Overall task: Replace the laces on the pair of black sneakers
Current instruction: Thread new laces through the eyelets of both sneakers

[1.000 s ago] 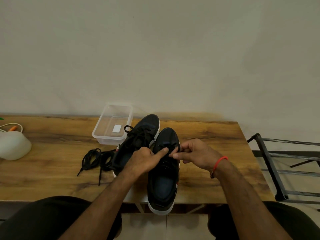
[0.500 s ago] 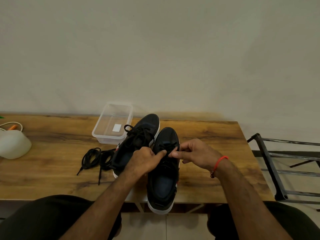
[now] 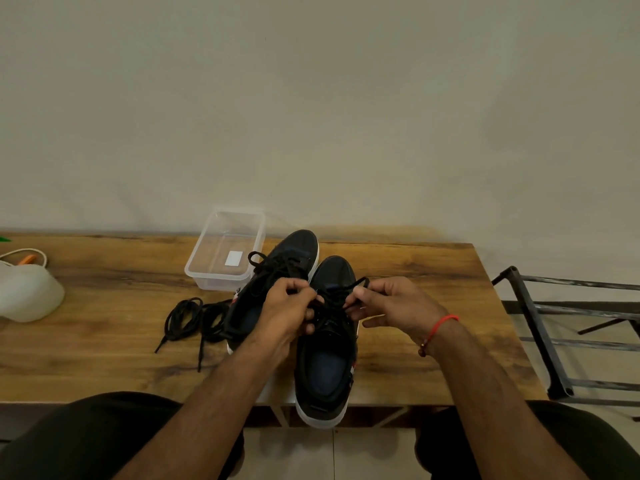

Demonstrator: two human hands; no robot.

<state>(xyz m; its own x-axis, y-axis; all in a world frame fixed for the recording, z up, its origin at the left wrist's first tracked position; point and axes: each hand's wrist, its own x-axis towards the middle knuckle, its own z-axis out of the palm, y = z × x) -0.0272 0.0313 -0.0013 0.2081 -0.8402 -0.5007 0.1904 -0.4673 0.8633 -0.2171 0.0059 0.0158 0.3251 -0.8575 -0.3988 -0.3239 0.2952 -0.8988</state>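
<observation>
- On the wooden surface (image 3: 398, 271), near its front edge: two black sneakers side by side, toes pointing to 12 o'clock.
- Right sneaker (image 3: 325, 368): white sole, heel overhanging the front edge of the surface; its lace (image 3: 341, 292) is being worked above the tongue.
- Left sneaker (image 3: 294, 251): touching the right one, angled slightly toward 1 o'clock, laced, with a loose bow over the tongue; its heel half is hidden behind the left forearm.
- Left hand (image 3: 287, 310): fingers curled, pinching the lace of the right sneaker at its 9 o'clock side.
- Right hand (image 3: 394, 303): thumb and forefinger pinching a loop of the same lace at the 3 o'clock side; the lower fingers are loosely extended. A red thread band (image 3: 440, 327) sits on the wrist.
- Spare laces (image 3: 194, 320): a black coiled bundle lying at 9 o'clock of the sneakers, just beside the left one, tips trailing toward the front edge.
- Clear plastic container (image 3: 207, 251): at 11 o'clock of the sneakers, near the wall, a white label showing through its floor.
- White rounded object (image 3: 27, 292): far out at 9 o'clock.
- Dark metal rack (image 3: 533, 320): beyond the surface at 3 o'clock.
</observation>
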